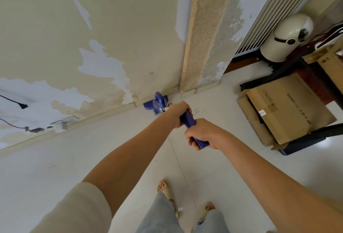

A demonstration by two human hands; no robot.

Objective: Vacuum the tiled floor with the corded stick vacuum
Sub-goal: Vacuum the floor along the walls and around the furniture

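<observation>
Tiled floor (55,158), both hands (179,114) (201,133) clasping vacuum handle (191,123), cardboard boxes (285,108) right.

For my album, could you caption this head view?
Both hands, left hand and right hand, grip the blue vacuum handle, its head at the baseboard.

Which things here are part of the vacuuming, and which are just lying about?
Part of the job:
- blue stick vacuum, floor head at the skirting
- left hand and right hand, both gripping its handle
- tiled floor

Just lying about:
- cardboard boxes
- cream appliance
- wall socket
- loose black plug
</observation>
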